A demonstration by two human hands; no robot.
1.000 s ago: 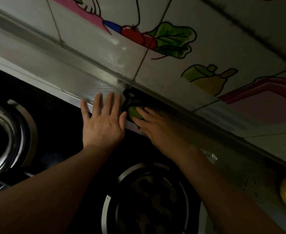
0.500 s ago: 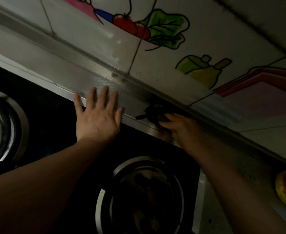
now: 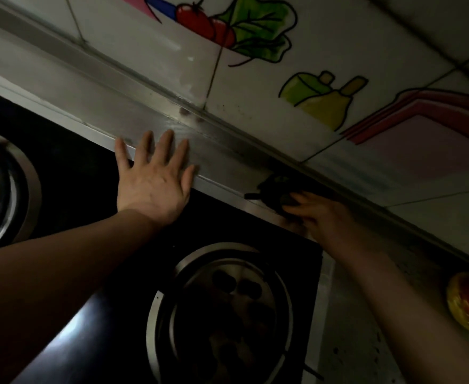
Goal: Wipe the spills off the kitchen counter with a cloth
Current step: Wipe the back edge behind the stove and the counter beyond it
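Dark crumpled cloth (image 3: 272,191) sits on the brushed-steel counter (image 3: 133,117) strip between the glossy black stove (image 3: 69,167) and the tiled wall (image 3: 255,115), right under the right hand (image 3: 324,220). Too dim to say if its fingers curl round it. The strip runs leftward toward the left hand (image 3: 153,187), which lies flat with fingers spread.

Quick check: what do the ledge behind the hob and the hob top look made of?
Ledge: likely brushed stainless steel, grey with a dull streaky sheen. Hob top: probably black glass, glossy, mirroring a bright light patch near its front.
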